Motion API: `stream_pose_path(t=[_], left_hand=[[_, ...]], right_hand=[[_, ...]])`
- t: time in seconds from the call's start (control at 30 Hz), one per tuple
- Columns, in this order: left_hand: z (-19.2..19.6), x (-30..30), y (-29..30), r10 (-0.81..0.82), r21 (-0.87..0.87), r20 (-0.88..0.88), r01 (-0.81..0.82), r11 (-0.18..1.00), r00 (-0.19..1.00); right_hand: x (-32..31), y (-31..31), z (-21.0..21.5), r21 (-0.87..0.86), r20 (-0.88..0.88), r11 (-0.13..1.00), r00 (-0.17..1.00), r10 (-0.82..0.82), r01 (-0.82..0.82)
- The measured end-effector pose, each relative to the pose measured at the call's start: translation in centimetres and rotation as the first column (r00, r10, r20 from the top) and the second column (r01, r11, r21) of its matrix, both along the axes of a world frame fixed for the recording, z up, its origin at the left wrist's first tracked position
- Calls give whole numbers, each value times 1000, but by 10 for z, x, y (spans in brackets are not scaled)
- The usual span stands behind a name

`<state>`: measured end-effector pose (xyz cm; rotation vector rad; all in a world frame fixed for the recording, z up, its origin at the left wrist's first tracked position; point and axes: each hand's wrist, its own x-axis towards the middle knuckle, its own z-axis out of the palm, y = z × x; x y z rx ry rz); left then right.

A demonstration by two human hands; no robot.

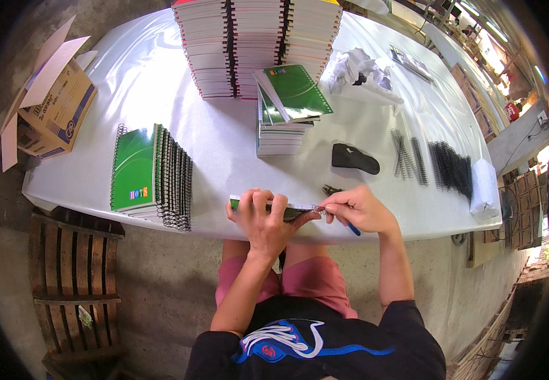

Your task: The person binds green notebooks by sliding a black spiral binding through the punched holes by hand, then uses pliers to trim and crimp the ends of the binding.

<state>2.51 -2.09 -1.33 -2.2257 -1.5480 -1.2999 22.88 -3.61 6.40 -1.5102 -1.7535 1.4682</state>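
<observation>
At the table's near edge, my left hand (263,218) is wrapped round a green-covered notebook (234,203), seen nearly edge-on, its fingers over the top and thumb along the near side. My right hand (364,209) pinches the end of a thin wire spiral (318,209) at the notebook's right end. Pliers (330,189) with a blue handle lie beneath the right hand, partly hidden by it. Just beyond is a black pouch-like case (355,159). How far the spiral runs through the notebook's holes is hidden by my fingers.
Spiral-bound green notebooks (134,168) are stacked at left, near a cardboard box (59,111). Unbound green-covered notebooks (296,95) stand mid-table before tall notebook stacks (255,47). Crumpled plastic (363,73) lies behind; black spirals (449,168) and a white roll (484,189) lie right.
</observation>
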Motion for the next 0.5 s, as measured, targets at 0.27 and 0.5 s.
stream_pose_path(t=[0.27, 0.5], left_hand=[[2, -12, -3, -72, 5, -41, 72, 997, 997], [18, -17, 1, -145, -80, 175, 161, 984, 974]], right_hand=[[-23, -12, -3, 511, 140, 857, 990, -4, -69], [18, 11, -16, 668, 329, 741, 922, -205, -73]])
